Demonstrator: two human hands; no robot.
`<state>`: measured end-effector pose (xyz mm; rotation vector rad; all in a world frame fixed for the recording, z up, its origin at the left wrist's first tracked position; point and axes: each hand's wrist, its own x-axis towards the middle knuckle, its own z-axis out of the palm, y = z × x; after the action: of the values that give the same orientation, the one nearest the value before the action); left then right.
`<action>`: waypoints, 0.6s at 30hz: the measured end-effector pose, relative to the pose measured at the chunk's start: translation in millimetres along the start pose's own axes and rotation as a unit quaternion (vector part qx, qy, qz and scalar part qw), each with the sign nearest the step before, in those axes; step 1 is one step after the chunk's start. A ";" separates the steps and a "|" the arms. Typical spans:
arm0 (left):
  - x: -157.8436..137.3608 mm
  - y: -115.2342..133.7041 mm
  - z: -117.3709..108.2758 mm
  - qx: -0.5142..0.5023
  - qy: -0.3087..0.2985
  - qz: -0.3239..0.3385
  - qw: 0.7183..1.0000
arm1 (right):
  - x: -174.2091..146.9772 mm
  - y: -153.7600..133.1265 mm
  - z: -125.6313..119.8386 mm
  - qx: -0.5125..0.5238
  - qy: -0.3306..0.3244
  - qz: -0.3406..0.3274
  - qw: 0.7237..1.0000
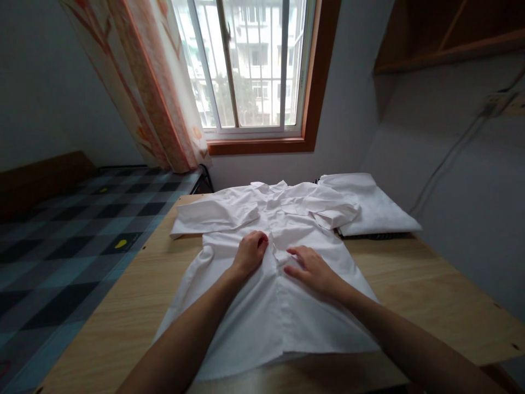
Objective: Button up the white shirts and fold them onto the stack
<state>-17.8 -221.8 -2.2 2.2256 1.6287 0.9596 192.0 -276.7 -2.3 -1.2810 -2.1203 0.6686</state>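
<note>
A white long-sleeved shirt (pixel 246 317) lies front side up, its collar toward the window and its hem near the front edge of the wooden table (pixel 394 279). Its sleeves spread to both sides, and the front placket runs down the middle. My left hand (pixel 251 250) is closed in a pinch on the shirt's placket at mid-length. Just right of the placket, my right hand (pixel 309 267) rests over the cloth with thumb and fingers apart, holding nothing.
Folded white cloth (pixel 365 205) lies on something dark at the table's back right, touching the right sleeve. A bed with a checked cover (pixel 94 230) stands along the left. Behind are a window (pixel 250 71) and a curtain (pixel 156 82). A shelf (pixel 447 49) hangs at upper right.
</note>
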 end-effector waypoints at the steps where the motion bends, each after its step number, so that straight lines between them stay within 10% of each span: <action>1: -1.4 2.4 -2.0 0.031 -0.005 0.013 0.999 | -7.5 -0.9 -2.8 -0.026 -0.011 -0.008 1.000; 6: -9.5 30.3 -17.4 0.089 0.012 0.028 0.996 | -21.6 -0.6 -3.3 -0.080 -0.019 0.022 0.996; 18: -16.5 51.5 -22.4 -0.129 -0.095 -0.086 0.983 | 31.0 -12.2 -6.1 0.089 0.184 0.007 0.979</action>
<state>5.1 -259.8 36.1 1.9081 1.4895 0.8321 176.9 -253.1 16.8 -1.2158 -1.7151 0.5623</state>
